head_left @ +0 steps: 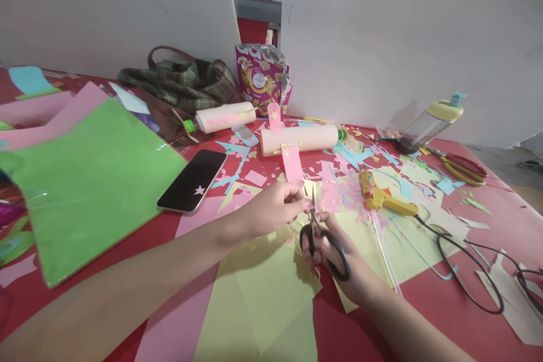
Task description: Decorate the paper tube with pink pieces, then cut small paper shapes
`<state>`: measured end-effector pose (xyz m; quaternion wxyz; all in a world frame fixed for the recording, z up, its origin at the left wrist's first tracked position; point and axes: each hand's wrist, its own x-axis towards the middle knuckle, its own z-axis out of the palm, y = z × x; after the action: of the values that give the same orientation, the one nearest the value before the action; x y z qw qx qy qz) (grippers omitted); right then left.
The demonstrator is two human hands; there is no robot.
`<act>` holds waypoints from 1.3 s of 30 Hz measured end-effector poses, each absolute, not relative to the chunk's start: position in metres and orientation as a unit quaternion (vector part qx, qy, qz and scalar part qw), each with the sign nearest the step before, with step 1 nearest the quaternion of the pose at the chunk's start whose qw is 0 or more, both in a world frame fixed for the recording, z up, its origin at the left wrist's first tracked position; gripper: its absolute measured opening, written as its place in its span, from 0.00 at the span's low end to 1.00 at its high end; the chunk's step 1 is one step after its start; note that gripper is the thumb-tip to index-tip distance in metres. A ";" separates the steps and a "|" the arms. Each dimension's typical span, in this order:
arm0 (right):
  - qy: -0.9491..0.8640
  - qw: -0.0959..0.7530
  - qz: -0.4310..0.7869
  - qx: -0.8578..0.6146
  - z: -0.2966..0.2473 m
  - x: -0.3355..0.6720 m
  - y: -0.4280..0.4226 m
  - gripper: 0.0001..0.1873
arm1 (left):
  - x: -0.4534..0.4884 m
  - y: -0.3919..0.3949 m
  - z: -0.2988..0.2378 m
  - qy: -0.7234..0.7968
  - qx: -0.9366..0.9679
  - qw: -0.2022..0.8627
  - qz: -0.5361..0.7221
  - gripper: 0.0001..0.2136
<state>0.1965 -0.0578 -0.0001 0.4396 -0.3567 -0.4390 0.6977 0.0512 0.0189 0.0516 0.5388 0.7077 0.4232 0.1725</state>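
My left hand (271, 206) pinches a small pale yellow paper scrap (307, 189) over the table. My right hand (341, 263) has its fingers through the handles of black scissors (322, 240), whose blades point up at the scrap. Beneath both hands lie yellow paper sheets (267, 288) and pink paper sheets (178, 317). Just beyond the scrap a pink paper strip (292, 164) hangs from a paper-wrapped roll (299, 138).
A phone (192, 181) and a stack of green paper (89, 181) lie to the left. A yellow glue gun (382, 195) with a black cord (466, 260), red scissors (464, 167), a bottle (428, 124), a second roll (224, 117), a plaid bag (182, 85) and a snack packet (261, 76) stand around. Paper scraps litter the red table (445, 317).
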 end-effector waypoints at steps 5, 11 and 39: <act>-0.433 0.443 0.697 -0.360 0.000 0.197 -0.058 0.12 | 0.054 0.016 0.050 0.419 0.689 0.560 0.191 0.11; -0.405 0.455 0.703 -0.368 0.001 0.197 -0.060 0.11 | 0.057 0.010 0.045 0.416 0.675 0.562 0.235 0.13; -0.430 0.459 0.681 -0.375 0.000 0.195 -0.061 0.10 | 0.059 0.003 0.041 0.411 0.678 0.554 0.253 0.12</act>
<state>0.1946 -0.0612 0.0003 0.4588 -0.3748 -0.4300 0.6813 0.0587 0.0025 0.0406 0.5541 0.6784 0.4109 0.2526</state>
